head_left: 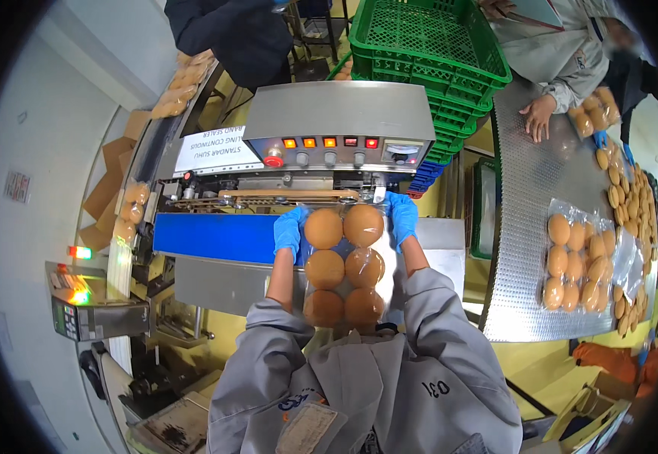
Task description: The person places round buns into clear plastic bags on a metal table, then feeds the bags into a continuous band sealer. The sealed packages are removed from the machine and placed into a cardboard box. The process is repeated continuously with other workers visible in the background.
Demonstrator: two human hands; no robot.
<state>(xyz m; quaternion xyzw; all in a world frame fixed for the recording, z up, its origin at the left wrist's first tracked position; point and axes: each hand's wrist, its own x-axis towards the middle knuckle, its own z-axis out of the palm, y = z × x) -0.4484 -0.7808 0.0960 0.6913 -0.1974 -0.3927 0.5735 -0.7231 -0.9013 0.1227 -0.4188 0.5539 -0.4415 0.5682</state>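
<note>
Bag of six buns [345, 266], looking filled but apparently awaiting closing, is sitting mid-view. My left hand's [289, 231] fingers are pinching its edge at ten o'clock, my right hand's [402, 219] at two; the steel machine [336, 113] is standing at twelve.

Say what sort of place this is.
Likely a food-packing room, perhaps a bakery's: a metal sealing machine with a blue conveyor belt, clear bags of round buns, and stacked green crates.
</note>
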